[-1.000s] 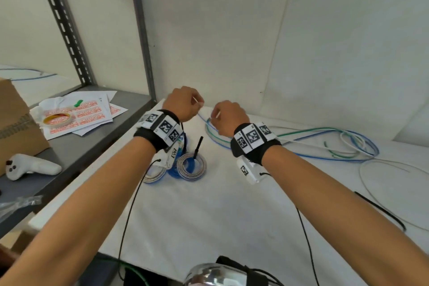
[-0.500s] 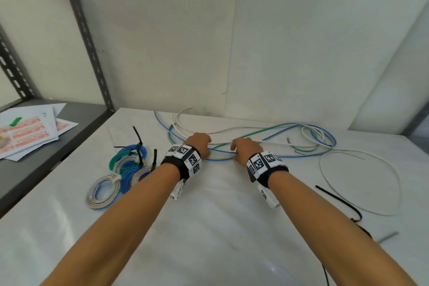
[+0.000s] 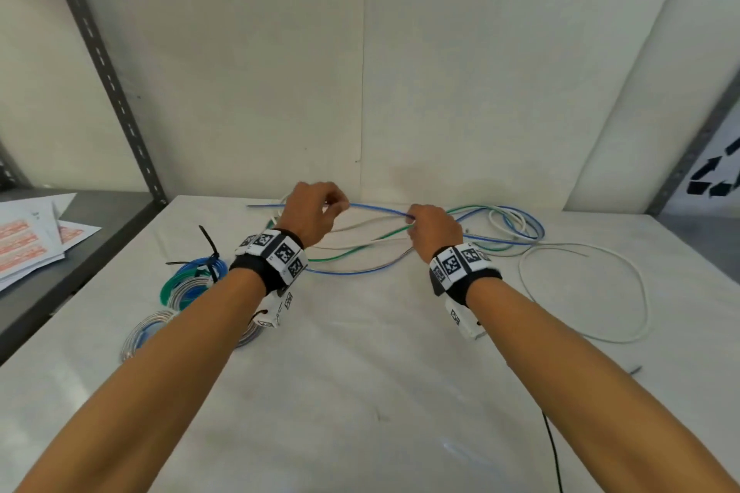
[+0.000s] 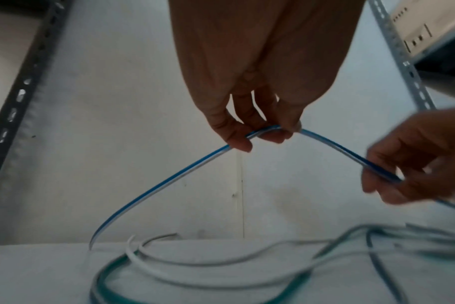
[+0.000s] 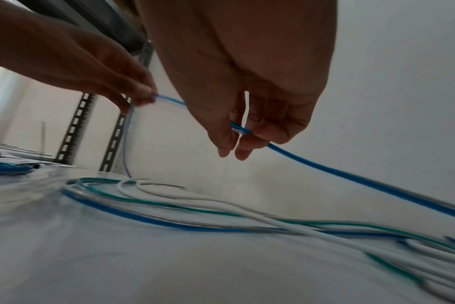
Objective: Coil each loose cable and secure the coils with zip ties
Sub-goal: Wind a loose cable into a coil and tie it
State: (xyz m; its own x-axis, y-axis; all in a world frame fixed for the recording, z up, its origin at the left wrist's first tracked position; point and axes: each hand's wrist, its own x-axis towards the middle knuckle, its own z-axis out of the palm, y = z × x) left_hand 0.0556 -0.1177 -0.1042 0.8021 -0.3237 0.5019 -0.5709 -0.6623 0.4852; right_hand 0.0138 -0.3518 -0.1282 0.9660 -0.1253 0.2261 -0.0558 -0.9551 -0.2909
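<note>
Coiling starts from the free end, so I judge this step as forming the first loop of the blue cable point(image 3: 378, 209). My left hand point(image 3: 310, 212) pinches it between thumb and fingertips point(image 4: 240, 142) near its loose end, and my right hand point(image 3: 434, 230) pinches it a little further along, thumb against forefinger; neither has hold of anything else. Between the two the cable hangs raised above the bench point(image 3: 360, 352), and its short tail droops from the left hand to the surface.

To do it well, I would keep the left pinch fixed as the anchor, let the right slide down the cable and bring each turn back to the left, matching loop size and letting the cable twist freely so it lies flat. I would draw it slowly, because the rest runs through the loose tangle.

Blue with a pale stripe, thin and springy-looking, it bends in a smooth arc. The green cable point(image 3: 356, 250) and white cable point(image 3: 580, 292) lie loose on the bench beneath and to the right. Finished coils point(image 3: 188, 284) with black ties sit at the left.
</note>
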